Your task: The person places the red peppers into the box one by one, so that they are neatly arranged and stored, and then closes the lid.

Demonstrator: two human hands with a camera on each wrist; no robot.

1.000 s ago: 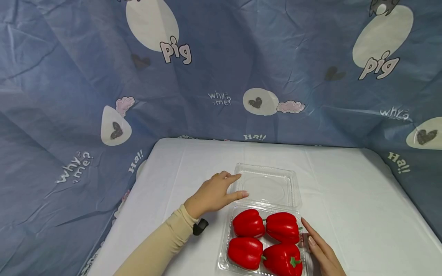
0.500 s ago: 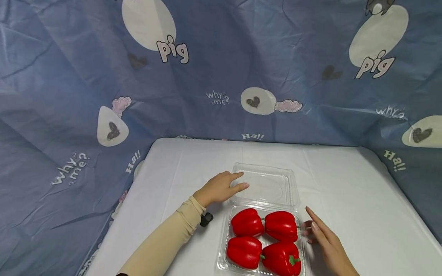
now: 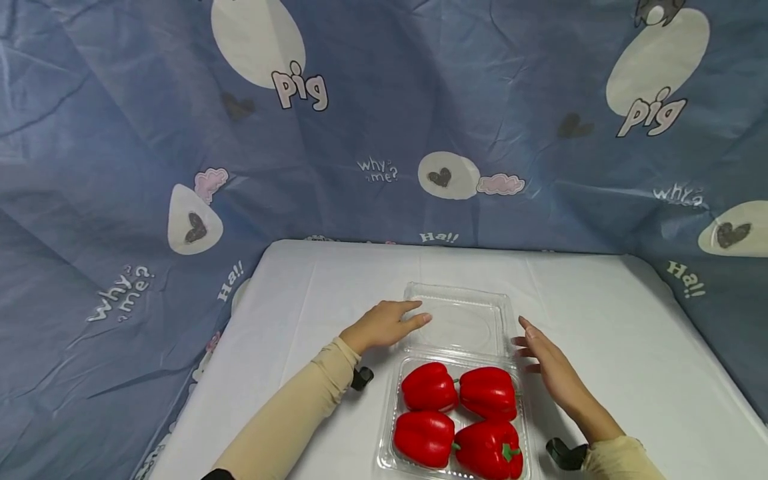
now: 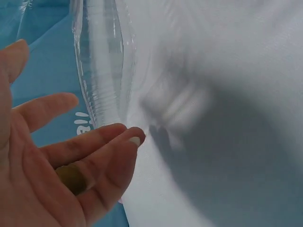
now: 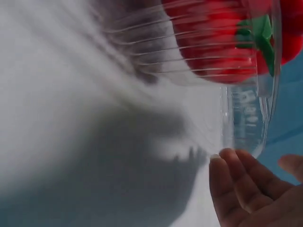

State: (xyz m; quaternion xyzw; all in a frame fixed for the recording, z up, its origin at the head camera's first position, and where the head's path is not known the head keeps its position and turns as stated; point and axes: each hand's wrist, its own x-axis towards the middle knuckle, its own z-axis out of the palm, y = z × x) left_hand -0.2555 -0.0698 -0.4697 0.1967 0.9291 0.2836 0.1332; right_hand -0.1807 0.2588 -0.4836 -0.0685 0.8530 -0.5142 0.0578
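Note:
A clear plastic clamshell box (image 3: 387,427) lies unfolded on the white table, its lid (image 3: 459,323) laid back away from me. Several red bell peppers (image 3: 429,439) with green stems sit in its near half. My left hand (image 3: 379,325) is at the lid's left edge, fingers and thumb spread; the left wrist view shows the fingertips (image 4: 135,137) close to the clear rim. On the opposite side, my right hand (image 3: 551,363) is beside the lid's right edge with extended fingers. Its fingertips (image 5: 227,158) appear near the lid in the right wrist view; contact is unclear.
A white cloth (image 3: 606,347) covers the table. Blue printed fabric (image 3: 360,120) hangs behind it and along both sides. Dark wrist-worn devices (image 3: 567,455) sit below both hands.
My right hand has left the box's right side by the peppers and moved forward to beside the lid. The left hand has shifted slightly forward and right along the lid's left edge.

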